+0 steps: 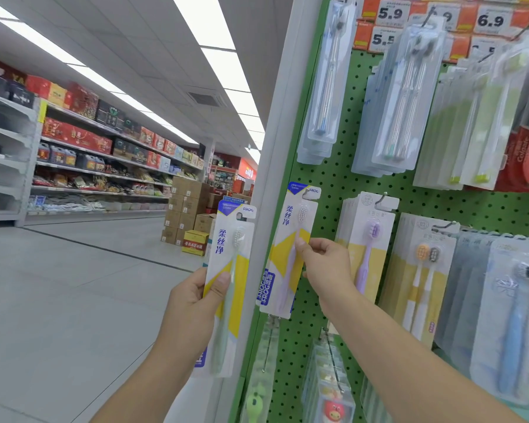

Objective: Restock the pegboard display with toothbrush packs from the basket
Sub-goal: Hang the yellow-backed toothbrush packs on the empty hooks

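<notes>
My left hand grips a white-and-yellow FROG toothbrush pack with a green brush, upright, left of the display's white edge post. My right hand pinches a second FROG pack with a lilac brush by its right edge. It holds that pack against the left side of the green pegboard, the hang hole at the top near a peg. The basket is out of view.
Other toothbrush packs hang on hooks: clear blister packs above, a purple-brush pack and a twin pack to the right, children's brushes below. Price tags line the top. To the left runs an aisle with shelves and stacked cartons.
</notes>
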